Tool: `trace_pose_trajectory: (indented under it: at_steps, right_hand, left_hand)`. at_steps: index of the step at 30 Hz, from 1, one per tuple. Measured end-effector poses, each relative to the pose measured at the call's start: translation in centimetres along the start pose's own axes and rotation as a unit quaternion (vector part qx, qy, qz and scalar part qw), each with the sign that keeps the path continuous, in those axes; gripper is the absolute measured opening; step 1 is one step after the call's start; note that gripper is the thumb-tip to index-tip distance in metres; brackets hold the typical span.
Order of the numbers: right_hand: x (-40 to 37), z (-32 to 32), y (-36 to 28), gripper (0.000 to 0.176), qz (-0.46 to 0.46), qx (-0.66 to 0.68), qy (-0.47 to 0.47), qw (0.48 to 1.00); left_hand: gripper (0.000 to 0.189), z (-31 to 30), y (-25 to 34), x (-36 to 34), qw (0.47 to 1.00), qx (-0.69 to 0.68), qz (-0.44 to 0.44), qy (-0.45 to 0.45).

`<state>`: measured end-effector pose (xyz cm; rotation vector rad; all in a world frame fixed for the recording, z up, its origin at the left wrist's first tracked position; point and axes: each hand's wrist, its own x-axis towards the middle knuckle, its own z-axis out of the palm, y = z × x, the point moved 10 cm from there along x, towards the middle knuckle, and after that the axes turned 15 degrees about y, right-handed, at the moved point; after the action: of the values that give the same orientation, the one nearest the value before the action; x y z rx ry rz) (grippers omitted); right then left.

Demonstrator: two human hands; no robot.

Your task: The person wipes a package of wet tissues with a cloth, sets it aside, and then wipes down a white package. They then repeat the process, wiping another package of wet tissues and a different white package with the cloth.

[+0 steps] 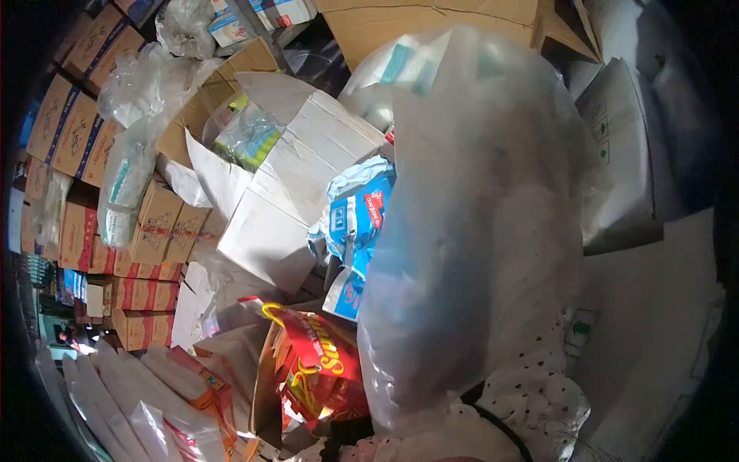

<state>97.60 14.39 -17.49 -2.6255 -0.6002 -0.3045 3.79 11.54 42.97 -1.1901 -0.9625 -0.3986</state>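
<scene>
Neither my left hand nor my right hand shows. A large cloudy plastic bag (462, 231) bulges through the middle, with pale and bluish contents blurred behind its film. White fabric with small dark spots (531, 400) lies against the bag's lower right side, and a thin black cord crosses near it. Touching the bag's left edge is a crumpled blue and white packet (358, 208). Below that, a red packet with yellow lettering and yellow cord (323, 354) sits in an open cardboard box (265, 377).
An open white carton (292, 185) holds a clear-wrapped yellow-green item (250, 142). Brown boxes (85, 185) are stacked at the left. Long white plastic-wrapped packs (138, 393) lie lower left. Large cardboard (431, 23) stands behind the bag, and a white box (620, 146) is at right.
</scene>
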Motion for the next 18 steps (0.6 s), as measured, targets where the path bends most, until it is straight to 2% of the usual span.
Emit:
trace_pose_trajectory:
  at_steps: [5, 10, 18]
  right_hand:
    - [-0.6, -6.2, -1.6, 0.049, -0.017, 0.014, 0.059, 0.998]
    - [-0.1, -14.4, -3.6, 0.049, -0.053, 0.031, 0.157, 0.986]
    - [-1.4, -28.0, -6.5, 0.048, -0.136, 0.040, 0.326, 0.935]
  left_hand:
    - [0.026, -0.6, 1.0, -0.9, 0.998, -0.055, -0.012, -0.004]
    - [0.023, -1.2, 1.8, -2.0, 0.993, -0.117, -0.020, -0.009]
    - [0.022, -3.0, 5.4, -4.2, 0.956, -0.293, -0.021, 0.014]
